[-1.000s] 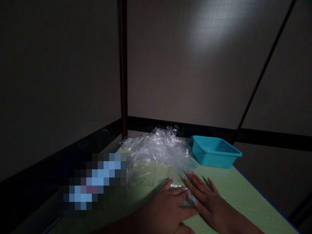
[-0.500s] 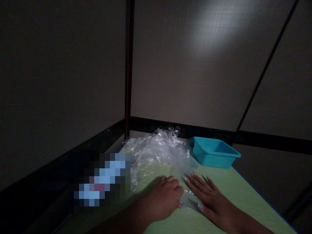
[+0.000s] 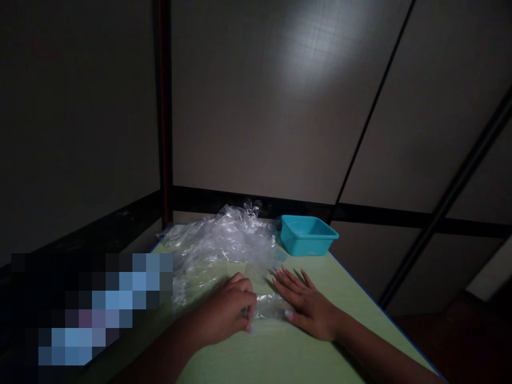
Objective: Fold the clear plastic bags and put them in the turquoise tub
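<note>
on my screen the left hand (image 3: pixel 226 309), spread one second ago, is now curled and farther from the right hand (image 3: pixel 308 304), which stays spread on the surface (image 3: pixel 272 357). this, i judge, leaves the clear plastic film (image 3: pixel 269 306) more exposed for work. it lies lower centre of the frame, shiny and wrinkled; whether the left hand pinches it, i cannot tell.

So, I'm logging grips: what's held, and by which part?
The left hand seemingly pinches the clear plastic piece by its left end; the right hand lies flat, gripping nothing.
</note>
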{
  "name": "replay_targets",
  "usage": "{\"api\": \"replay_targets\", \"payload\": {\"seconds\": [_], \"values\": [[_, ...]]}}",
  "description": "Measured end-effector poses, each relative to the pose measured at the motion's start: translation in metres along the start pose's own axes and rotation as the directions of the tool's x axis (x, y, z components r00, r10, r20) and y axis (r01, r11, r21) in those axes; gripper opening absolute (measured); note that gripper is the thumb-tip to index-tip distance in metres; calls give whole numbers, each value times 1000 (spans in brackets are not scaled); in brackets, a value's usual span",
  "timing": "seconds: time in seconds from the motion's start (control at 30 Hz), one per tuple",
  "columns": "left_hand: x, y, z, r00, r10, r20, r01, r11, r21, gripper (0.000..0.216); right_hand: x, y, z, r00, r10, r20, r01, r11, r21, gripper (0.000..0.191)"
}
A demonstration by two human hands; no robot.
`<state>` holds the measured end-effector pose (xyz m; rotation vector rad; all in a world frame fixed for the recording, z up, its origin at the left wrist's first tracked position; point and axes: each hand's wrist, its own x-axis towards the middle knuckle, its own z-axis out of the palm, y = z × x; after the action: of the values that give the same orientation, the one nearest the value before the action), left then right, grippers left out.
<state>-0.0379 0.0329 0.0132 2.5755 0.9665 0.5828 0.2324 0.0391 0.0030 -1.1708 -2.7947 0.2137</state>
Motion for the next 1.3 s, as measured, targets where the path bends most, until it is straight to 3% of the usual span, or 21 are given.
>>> {"api": "replay_targets", "payload": {"seconds": [0.23, 0.4, 0.53, 0.77, 0.87, 0.97, 1.03, 1.17, 1.23, 1.3], "values": [[-7, -6, -9, 994, -43, 104, 42, 999, 16, 27, 0, -3, -4, 1000, 5, 4, -5, 1000, -3, 68], [-4, 7, -7, 993, -119, 17, 118, 992, 54, 27, 0, 0, -1, 1000, -18, -19, 18, 1000, -11, 68], [-1, 6, -6, 994, -93, 48, 92, 995, 34, 24, 0, 3, 3, 1000, -10, -9, 10, 1000, -18, 67], [-6, -14, -32, 986, -106, 132, 110, 994, -22, 22, -1, 3, 2, 1000, 12, 16, -13, 1000, 14, 63], [-4, -1, -34, 986, -169, 0, 169, 986, 9, 21, -2, 6, 5, 1000, 6, -21, -4, 995, 96, 62], [3, 36, -11, 967, -222, -122, 232, 970, 72, 31, -4, 16, 12, 983, 33, -178, 35, 930, 365, 63], [11, 65, 16, 971, -227, -72, 233, 969, 82, 55, -6, 24, 18, 943, 116, -312, 72, 844, 531, 60], [34, 107, 68, 976, -129, 178, 128, 992, 18, 99, -7, 33, 22, 876, 217, -430, 115, 774, 623, 55], [47, 115, 83, 977, -122, 176, 119, 993, 26, 105, -6, 34, 21, 860, 219, -461, 148, 757, 636, 57], [58, 116, 90, 986, -134, 100, 130, 991, 42, 97, -6, 35, 21, 853, 211, -477, 173, 749, 640, 59]]}}
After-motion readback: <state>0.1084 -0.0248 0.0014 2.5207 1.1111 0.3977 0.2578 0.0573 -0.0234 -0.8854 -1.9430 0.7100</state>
